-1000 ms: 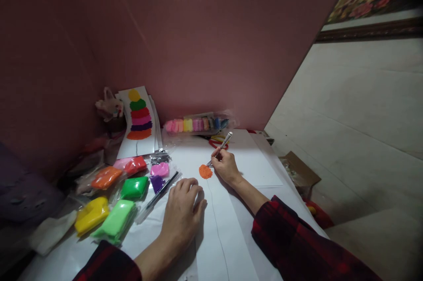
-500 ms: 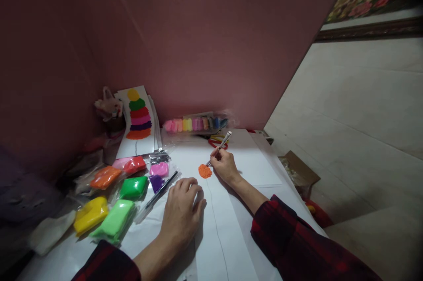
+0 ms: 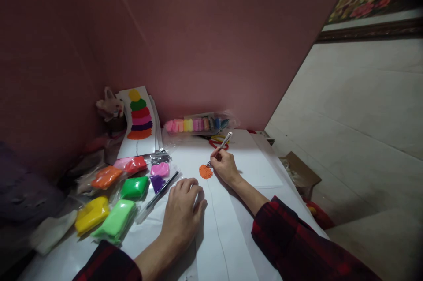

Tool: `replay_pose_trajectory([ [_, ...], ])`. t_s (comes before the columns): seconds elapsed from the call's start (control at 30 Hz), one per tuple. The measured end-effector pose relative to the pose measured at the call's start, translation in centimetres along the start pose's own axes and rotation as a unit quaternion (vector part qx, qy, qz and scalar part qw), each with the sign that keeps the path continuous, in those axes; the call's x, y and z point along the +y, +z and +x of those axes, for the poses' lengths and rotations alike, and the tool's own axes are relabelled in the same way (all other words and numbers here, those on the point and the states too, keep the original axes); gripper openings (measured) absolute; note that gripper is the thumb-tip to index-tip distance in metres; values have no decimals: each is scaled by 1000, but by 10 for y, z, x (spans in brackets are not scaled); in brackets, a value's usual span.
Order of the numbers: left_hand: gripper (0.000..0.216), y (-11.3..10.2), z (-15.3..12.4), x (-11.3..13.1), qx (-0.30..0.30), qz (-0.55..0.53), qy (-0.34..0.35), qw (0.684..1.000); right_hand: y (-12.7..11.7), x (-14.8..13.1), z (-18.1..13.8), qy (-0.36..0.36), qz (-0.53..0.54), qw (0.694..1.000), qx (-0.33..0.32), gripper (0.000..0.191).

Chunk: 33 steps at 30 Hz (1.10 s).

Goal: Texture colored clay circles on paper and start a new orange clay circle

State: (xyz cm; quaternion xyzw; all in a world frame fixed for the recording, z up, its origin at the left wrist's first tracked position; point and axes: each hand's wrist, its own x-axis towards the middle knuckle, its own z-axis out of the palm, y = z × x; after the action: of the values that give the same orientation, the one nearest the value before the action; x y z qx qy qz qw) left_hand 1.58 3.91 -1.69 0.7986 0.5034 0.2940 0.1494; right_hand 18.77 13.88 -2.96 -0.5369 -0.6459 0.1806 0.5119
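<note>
My right hand (image 3: 225,166) is closed round a fork (image 3: 226,140) with a pale, striped handle. Its tines point down at the upper right edge of a rough-textured orange clay patch (image 3: 205,172). That patch is stuck on a white paper sheet (image 3: 228,232), at the top of a thin pencil line. On the left side of this sheet rests my left hand (image 3: 183,206), palm down, fingers loosely bent and slightly apart, with nothing seen in it. Just left of it lies a dark pen (image 3: 161,190) on a clear strip.
Bagged clay lies at left: yellow (image 3: 92,215), light green (image 3: 115,221), green (image 3: 134,187), orange (image 3: 106,177), pink (image 3: 160,169). A picture with coloured layers (image 3: 141,113) leans at the back. Scissors (image 3: 218,143) and a clay pack (image 3: 198,124) lie by the wall.
Both hands and the fork keep almost the same place on the sheet. The whole view has shifted very slightly.
</note>
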Motion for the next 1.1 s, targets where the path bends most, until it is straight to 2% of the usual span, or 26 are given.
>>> replay_pose_trajectory([
  [0.5, 9, 1, 0, -1, -8, -5, -5, 1000, 1, 2, 2, 4, 8, 1000, 5, 8],
  [0.77, 9, 1, 0, 0, -7, -1, -4, 1000, 1, -3, 1, -2, 20, 1000, -24, 8],
  [1.1, 9, 2, 0, -1, -8, 0, -1, 1000, 1, -2, 1, 0, 34, 999, -26, 8],
])
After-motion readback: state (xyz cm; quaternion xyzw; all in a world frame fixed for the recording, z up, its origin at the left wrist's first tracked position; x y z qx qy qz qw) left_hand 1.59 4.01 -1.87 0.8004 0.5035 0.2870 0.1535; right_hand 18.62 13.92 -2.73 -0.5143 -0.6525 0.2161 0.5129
